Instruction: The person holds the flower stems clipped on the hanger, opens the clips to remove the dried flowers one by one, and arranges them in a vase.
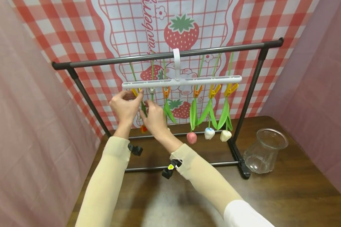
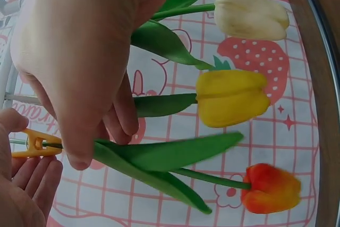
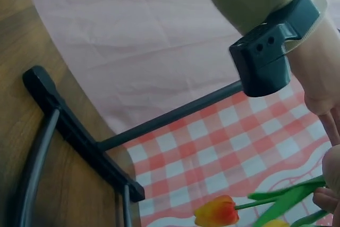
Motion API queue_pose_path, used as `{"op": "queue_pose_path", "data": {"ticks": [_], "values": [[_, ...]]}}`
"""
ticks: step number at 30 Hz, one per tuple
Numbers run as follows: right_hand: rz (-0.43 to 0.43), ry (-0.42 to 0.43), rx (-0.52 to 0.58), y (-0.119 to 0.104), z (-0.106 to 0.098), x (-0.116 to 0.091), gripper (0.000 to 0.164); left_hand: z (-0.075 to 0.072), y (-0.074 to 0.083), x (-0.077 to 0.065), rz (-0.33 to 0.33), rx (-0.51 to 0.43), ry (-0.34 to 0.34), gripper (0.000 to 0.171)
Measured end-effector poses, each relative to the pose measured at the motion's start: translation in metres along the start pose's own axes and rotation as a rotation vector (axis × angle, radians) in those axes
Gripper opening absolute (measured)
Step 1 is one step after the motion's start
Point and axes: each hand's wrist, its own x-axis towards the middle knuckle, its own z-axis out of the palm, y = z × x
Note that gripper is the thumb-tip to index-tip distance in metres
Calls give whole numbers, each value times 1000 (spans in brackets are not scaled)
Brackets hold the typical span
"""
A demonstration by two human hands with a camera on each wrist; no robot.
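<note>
Two bare hands meet at the left end of a white hanger [image 1: 207, 81]: the left hand's [image 1: 124, 105] fingers pinch a yellow clip [image 2: 36, 143], and the right hand's [image 1: 155, 119] are curled on the stem of a red-orange tulip [image 2: 272, 188] just below. That tulip hangs head down, its red petals shading to yellow-orange, its green leaves long and pointed. Toward the hanger's right end hang a pink tulip [image 1: 191, 137], a blue-and-white one [image 1: 209, 133] and a cream one [image 1: 225, 136], and a clear glass vase [image 1: 261, 157] stands near the surface's [image 1: 301, 192] right edge.
</note>
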Motion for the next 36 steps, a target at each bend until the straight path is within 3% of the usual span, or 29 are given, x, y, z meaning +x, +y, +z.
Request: {"op": "queue_pose_path", "data": {"ticks": [7,17,29,36], "values": [[15,-35,-61,1,-5,5,18,0,1,-4,21,20,-12,33],[84,-153,50,-3,-13,-3,17,0,4,-2,54,33,-14,31],[66,-294,157,-3,-37,-47,10,-11,7,4,78,70,-35,28],[-93,-469,184,12,-75,-82,22,-14,7,6,43,81,-38,32]]}}
